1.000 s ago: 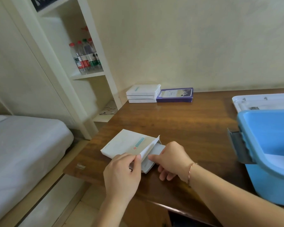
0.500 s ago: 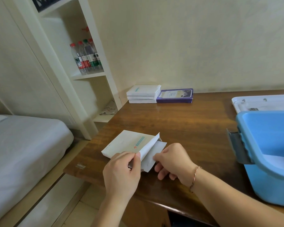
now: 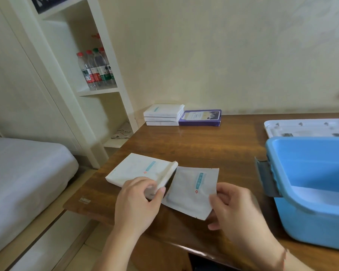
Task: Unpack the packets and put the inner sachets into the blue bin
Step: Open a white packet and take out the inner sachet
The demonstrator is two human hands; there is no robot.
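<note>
White packet (image 3: 133, 171) flap open on table, grey sachet (image 3: 192, 190) beside, blue bin (image 3: 309, 184) right

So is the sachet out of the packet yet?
Almost out: the sachet, pinched by the right hand, lies mostly beside the packet, one corner still at its open flap.

A bedroom in a home or lodging is being shown: a bed (image 3: 25, 173) with white sheets is lying beside a wooden desk (image 3: 204, 149), and water bottles (image 3: 95, 70) are being kept on a white built-in shelf (image 3: 98, 91) against plain cream walls.
</note>
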